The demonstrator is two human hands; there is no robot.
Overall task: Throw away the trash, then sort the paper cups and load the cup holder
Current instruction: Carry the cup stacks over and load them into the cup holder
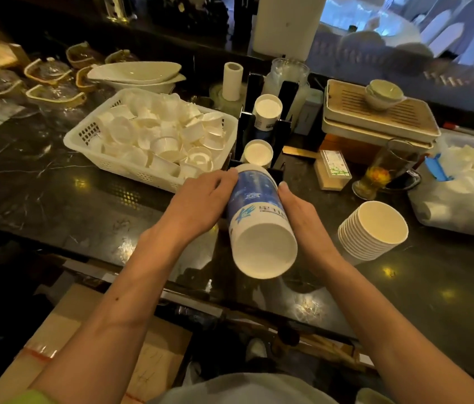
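Note:
A stack of blue-printed paper cups (254, 211) lies tilted with its white open mouth toward me, just in front of the black cup holder (243, 132). My left hand (201, 199) grips its left side and my right hand (297, 208) presses its right side. The holder's two rear slots hold white cups (268, 107) and smaller cups (258, 152). A separate stack of white paper cups (372, 231) stands on the counter to the right.
A white plastic basket (84, 138) full of small white cups sits to the left. Teaware trays (375, 123), a glass of tea (381, 170), a small box (333, 170) and a plastic bag (463, 193) crowd the right. Cardboard boxes (69, 330) lie below the counter edge.

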